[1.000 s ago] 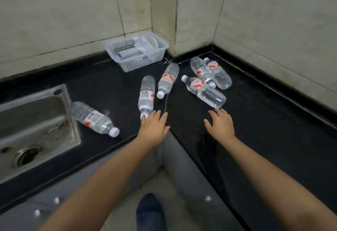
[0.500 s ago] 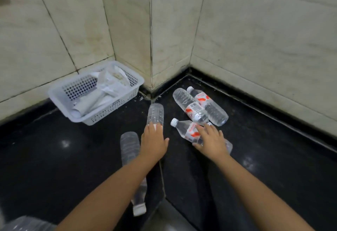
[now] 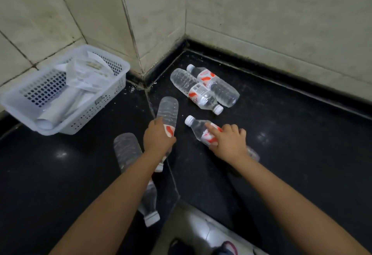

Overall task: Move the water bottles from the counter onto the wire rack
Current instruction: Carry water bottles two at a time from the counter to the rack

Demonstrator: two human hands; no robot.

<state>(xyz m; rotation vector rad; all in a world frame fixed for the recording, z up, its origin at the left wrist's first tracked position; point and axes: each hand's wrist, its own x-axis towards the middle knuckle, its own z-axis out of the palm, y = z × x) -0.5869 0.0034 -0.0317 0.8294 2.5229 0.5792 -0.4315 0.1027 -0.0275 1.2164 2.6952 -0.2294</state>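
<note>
Several clear water bottles with red-and-white labels lie on the black counter [image 3: 291, 133]. My left hand [image 3: 158, 139] is wrapped around the middle of one bottle [image 3: 168, 109], whose base points toward the corner. My right hand [image 3: 229, 144] lies over another bottle [image 3: 196, 126], fingers curled on its label, white cap pointing left. Two more bottles [image 3: 193, 88] [image 3: 219, 87] lie side by side near the wall corner. A fifth bottle [image 3: 128, 150] lies under my left forearm, cap toward the counter edge. No wire rack is in view.
A white perforated plastic basket [image 3: 112, 95] with papers and packets stands at the left against the tiled wall. Tiled walls close in the corner behind the bottles. The counter's inner corner edge drops to the floor near my feet [image 3: 201, 232].
Both hands have gone from hovering near the counter edge to resting on bottles, and now the fingers have closed around them. The view has moved in toward the corner.
</note>
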